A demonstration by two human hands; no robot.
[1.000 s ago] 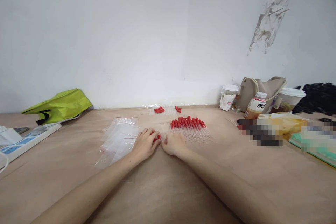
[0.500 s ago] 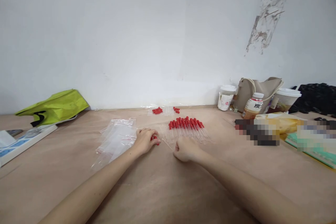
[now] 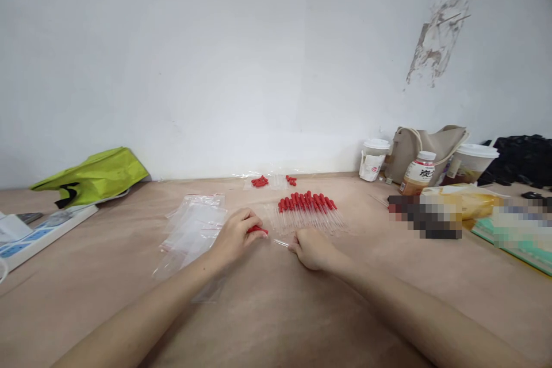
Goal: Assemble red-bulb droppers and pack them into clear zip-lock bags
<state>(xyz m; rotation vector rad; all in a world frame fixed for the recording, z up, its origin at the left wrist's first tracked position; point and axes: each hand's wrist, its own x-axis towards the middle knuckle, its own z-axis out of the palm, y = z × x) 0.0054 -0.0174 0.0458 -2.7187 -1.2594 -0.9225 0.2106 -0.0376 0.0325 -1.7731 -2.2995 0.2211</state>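
While the left hand (image 3: pixel 238 234) pinches at least one red dropper bulb (image 3: pixel 257 230), count unclear, the right hand (image 3: pixel 314 248), fingers curled tight, grips a thin clear tube (image 3: pixel 282 243) between them; a loose pinch could roll it into the red-bulbed droppers (image 3: pixel 309 201) nearby.

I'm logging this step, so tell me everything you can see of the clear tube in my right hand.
The tube is thin, straight and see-through, plastic or glass by its look. Your right hand grips it, hiding part of its length. The visible end is uncapped and points left, slightly farther from you, toward the red piece in your left hand, with a gap between them. Whether it touches the table is unclear.
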